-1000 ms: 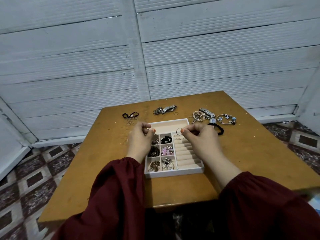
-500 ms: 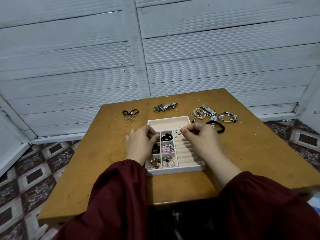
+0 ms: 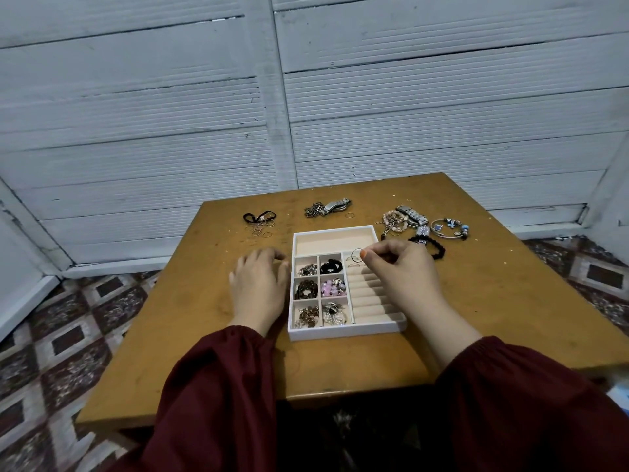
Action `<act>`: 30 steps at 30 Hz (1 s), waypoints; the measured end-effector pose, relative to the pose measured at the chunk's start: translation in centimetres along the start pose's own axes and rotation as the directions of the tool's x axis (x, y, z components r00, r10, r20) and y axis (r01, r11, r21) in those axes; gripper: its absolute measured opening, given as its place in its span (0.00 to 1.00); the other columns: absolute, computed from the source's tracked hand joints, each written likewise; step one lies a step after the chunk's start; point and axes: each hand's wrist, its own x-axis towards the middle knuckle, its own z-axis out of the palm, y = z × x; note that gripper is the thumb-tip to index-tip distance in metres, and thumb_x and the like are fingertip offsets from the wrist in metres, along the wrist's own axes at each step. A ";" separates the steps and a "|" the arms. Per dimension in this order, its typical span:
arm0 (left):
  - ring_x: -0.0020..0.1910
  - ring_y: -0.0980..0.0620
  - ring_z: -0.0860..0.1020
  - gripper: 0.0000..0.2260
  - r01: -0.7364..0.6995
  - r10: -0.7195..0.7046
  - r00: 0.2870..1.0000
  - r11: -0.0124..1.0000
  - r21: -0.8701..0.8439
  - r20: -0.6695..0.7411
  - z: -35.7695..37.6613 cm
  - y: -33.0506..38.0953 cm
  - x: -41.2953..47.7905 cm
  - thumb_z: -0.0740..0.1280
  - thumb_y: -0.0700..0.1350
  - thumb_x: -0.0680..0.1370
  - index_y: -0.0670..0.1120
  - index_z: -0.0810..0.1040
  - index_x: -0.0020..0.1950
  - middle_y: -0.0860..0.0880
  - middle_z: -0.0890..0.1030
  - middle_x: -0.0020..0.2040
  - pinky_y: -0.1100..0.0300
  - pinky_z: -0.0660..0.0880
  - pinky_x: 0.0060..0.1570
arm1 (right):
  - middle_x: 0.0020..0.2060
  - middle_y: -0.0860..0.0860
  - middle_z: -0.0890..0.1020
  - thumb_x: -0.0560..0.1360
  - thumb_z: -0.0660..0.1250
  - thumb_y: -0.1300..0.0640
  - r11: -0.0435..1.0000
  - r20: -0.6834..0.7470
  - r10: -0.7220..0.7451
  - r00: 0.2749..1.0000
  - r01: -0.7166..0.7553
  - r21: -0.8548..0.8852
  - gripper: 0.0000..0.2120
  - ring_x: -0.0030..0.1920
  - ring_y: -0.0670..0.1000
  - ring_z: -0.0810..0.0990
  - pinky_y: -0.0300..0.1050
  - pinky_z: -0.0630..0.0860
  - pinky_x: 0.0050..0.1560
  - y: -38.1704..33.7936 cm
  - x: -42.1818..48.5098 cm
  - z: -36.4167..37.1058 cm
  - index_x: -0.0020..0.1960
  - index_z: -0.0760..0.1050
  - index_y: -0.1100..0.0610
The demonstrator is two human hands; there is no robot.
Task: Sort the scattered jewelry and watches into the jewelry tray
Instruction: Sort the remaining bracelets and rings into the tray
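One ring [image 3: 356,255] pinched over the rolls [image 3: 371,294] in the tray [image 3: 343,332].
My right hand [image 3: 401,277] pinches it at the tray's 1 o'clock; my left hand [image 3: 258,284] rests at 9, loosely curled, holding nothing. Thin as it is, it may slip past its slot. Bracelets [image 3: 422,228] crowd 1 o'clock, beyond my knuckles.

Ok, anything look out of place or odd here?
Nothing spilled or damaged, but thin metal rings lie scattered by the black cord, outside the white compartmented tray; the right hand pinches one thin ring over it.
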 end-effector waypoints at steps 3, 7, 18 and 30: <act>0.67 0.48 0.66 0.16 -0.011 -0.001 0.994 0.995 0.102 0.113 0.1 -1.5 -0.4 0.57 0.55 0.81 0.52 0.72 0.66 0.51 0.74 0.66 0.50 0.63 0.62 | 0.32 0.48 0.84 0.73 0.70 0.52 1.000 -0.013 -0.003 1.000 0.003 0.003 0.06 0.33 0.48 0.83 0.51 0.81 0.41 0.1 0.1 -0.8 0.39 0.79 0.51; 0.76 0.45 0.54 0.22 -0.021 -0.034 0.960 0.981 0.192 0.277 0.3 -2.5 -1.0 0.53 0.58 0.81 0.54 0.63 0.74 0.51 0.61 0.76 0.45 0.52 0.72 | 0.32 0.47 0.84 0.74 0.70 0.53 0.999 -0.024 -0.014 1.000 0.013 -0.037 0.05 0.34 0.46 0.84 0.51 0.81 0.44 1.0 0.5 -1.5 0.39 0.79 0.51; 0.77 0.46 0.48 0.26 0.022 -0.096 0.932 0.977 0.210 0.348 0.9 -3.1 -1.2 0.48 0.62 0.80 0.55 0.55 0.77 0.51 0.52 0.79 0.45 0.45 0.74 | 0.36 0.40 0.76 0.73 0.69 0.50 0.892 0.023 -0.179 0.984 0.172 -0.418 0.04 0.48 0.54 0.77 0.54 0.73 0.53 2.0 1.5 -1.8 0.39 0.80 0.46; 0.77 0.47 0.49 0.27 0.017 -0.092 0.937 0.975 0.220 0.336 1.1 -3.2 -1.2 0.47 0.63 0.80 0.56 0.54 0.77 0.51 0.52 0.79 0.45 0.45 0.74 | 0.42 0.44 0.76 0.74 0.66 0.43 0.700 0.124 -0.298 0.947 0.305 -0.646 0.07 0.51 0.52 0.71 0.47 0.61 0.49 1.5 2.3 0.2 0.45 0.80 0.45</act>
